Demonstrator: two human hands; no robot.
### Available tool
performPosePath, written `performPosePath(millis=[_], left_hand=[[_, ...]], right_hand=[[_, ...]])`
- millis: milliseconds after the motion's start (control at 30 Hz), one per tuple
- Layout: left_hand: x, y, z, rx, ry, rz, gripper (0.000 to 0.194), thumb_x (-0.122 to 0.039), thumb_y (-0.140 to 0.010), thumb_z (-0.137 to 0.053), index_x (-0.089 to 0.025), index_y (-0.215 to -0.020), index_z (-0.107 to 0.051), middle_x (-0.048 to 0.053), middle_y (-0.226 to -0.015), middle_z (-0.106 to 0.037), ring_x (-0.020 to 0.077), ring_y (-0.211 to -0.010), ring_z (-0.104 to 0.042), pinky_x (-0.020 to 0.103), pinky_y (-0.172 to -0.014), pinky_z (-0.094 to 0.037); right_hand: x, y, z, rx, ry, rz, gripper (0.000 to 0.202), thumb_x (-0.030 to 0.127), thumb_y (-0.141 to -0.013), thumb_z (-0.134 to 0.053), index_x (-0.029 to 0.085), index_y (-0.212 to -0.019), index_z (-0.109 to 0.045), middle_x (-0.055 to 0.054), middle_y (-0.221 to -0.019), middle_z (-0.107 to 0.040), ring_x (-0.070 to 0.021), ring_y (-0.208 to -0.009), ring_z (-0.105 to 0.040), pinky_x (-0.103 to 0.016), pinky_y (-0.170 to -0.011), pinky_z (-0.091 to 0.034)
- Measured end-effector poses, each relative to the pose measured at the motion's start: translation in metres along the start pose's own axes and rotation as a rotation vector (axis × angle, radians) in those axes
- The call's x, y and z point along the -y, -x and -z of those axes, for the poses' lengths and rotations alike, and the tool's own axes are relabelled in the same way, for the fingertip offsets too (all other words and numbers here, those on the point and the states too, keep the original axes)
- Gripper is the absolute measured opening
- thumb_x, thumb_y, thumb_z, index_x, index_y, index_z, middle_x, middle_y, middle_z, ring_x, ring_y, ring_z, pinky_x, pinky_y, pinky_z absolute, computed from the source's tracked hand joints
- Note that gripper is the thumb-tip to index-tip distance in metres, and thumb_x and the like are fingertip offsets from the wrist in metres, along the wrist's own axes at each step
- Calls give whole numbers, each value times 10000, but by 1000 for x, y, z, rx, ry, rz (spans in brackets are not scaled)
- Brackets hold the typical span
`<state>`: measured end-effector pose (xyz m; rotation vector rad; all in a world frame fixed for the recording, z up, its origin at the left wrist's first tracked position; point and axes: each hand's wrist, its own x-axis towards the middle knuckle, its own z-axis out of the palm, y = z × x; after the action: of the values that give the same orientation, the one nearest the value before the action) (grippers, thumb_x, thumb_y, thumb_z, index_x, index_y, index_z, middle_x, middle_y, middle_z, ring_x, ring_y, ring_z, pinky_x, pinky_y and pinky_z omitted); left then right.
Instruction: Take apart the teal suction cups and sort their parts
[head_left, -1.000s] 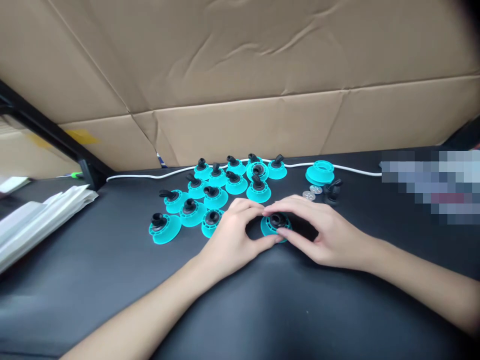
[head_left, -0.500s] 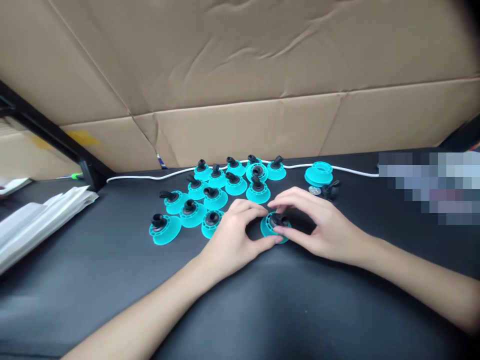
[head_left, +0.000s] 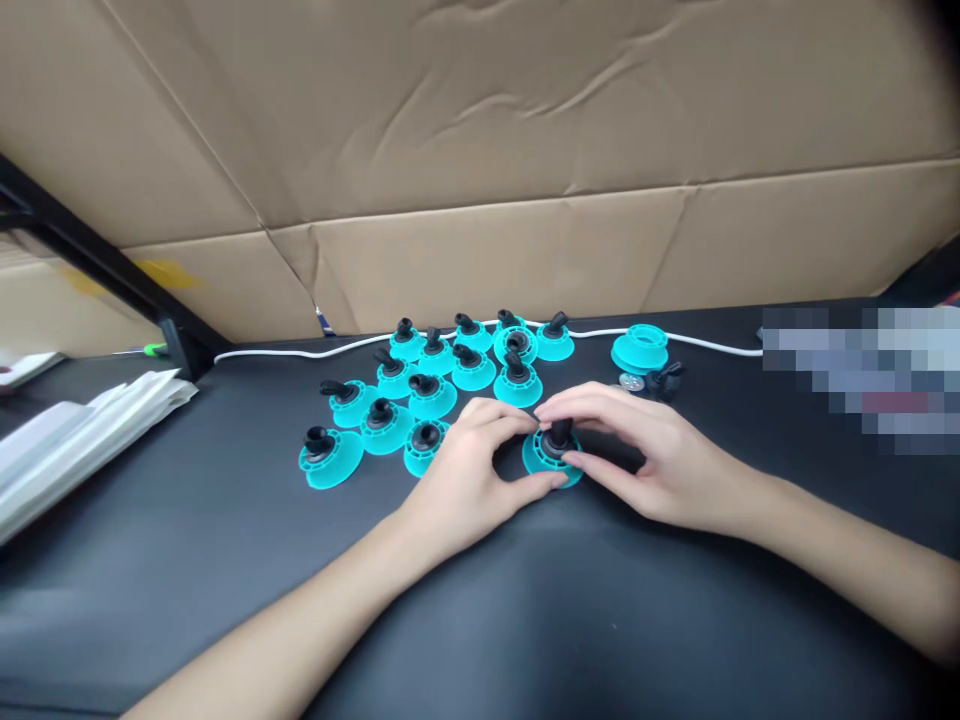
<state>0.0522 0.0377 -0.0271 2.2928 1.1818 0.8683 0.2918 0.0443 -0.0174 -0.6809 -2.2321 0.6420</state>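
A turquoise flared plastic base (head_left: 536, 462) stands on the dark tabletop before me, with a black elbow-shaped fitting (head_left: 559, 434) in its top. Curled around the base's left side, my left hand (head_left: 472, 455) grips its rim between thumb and fingers. My right hand (head_left: 645, 440) closes on the black fitting from the right, thumb in front and fingers behind, partly hiding it. Several like turquoise bases with black fittings (head_left: 386, 425) are grouped to the left and behind. One close to my left hand (head_left: 425, 443) is partly covered by it.
Turquoise rings (head_left: 639, 348) without a fitting stand at the back right, beside a small metal disc (head_left: 631, 382) and loose black parts (head_left: 664, 381). A white cable (head_left: 300, 355) runs along the cardboard wall (head_left: 480, 260). White papers or bags (head_left: 90, 440) lie at the left.
The black fitting has turned from pointing right to standing more upright. My right hand has shifted slightly right with its thumb; my left hand stays on the base.
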Motion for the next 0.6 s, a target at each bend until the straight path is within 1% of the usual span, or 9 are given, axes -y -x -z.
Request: performPosePath(millis=[67,133,267,367,433,500,533,600], left_hand=[[0,0,0,2,0,-4,447,-411,-798,-931,-201,-1167,-789,86,-1124,-765,295,-1121,-665,463,-987,-590],[0,0,1,4,4,-8,419,-398,-810,-922,-205,-1156,-789,87,-1128,-766,294,-1122,-667,461,-986,-592],[1,0,1,7,3,-11,430,-397,-813,-919,-210,-1176,-784,92,-1139,-767,295,-1123,-672,469,-983,-598],[0,0,0,0,-2,-6,417,-403,-801,-929,-210,-1140,-782,92,-1137,-769,301,-1129,-671,477,-984,-601],[0,0,0,1,-3,-2,401,-395,-796,-933,-202,-1113,-779,90,-1143,-772,304,-1143,-667,483,-996,-596],[0,0,0,6,-3,1,391,-377,-798,-933,-196,-1109,-778,87,-1156,-772,304,-1154,-664,486,-1011,-587],[0,0,1,7,-3,2,391,-373,-798,-933,-196,-1111,-778,86,-1160,-771,303,-1155,-663,485,-1015,-585],[-1,0,1,10,-1,3,387,-372,-801,-931,-198,-1112,-779,85,-1166,-770,301,-1160,-661,483,-1021,-580]], right_hand=[[1,0,1,16,5,18,406,134,-1021,-596,254,-1409,-593,-95,-1365,-682,-235,-1267,-664,-399,-1056,-608],[1,0,0,-9,34,21,403,154,-1010,-637,257,-1398,-604,-93,-1349,-695,-243,-1256,-672,-420,-1070,-597],[1,-1,-7,-65,79,3,341,198,-1014,-668,268,-1348,-651,-88,-1253,-721,-244,-1150,-709,-429,-994,-624],[2,-1,-8,-79,60,-26,380,199,-1025,-651,266,-1398,-622,-86,-1305,-717,-237,-1170,-709,-421,-998,-635],[3,0,-2,-93,30,-46,408,205,-1025,-646,275,-1425,-602,-80,-1358,-702,-235,-1192,-709,-418,-1011,-644],[3,1,9,-118,46,-56,416,216,-1016,-654,291,-1423,-608,-71,-1393,-685,-243,-1202,-711,-423,-1024,-646],[2,1,16,-140,92,-64,417,220,-1006,-666,293,-1415,-618,-71,-1396,-681,-253,-1201,-712,-434,-1025,-645],[0,2,32,-143,241,-51,406,239,-991,-684,294,-1390,-634,-78,-1370,-689,-269,-1131,-732,-448,-976,-649]])
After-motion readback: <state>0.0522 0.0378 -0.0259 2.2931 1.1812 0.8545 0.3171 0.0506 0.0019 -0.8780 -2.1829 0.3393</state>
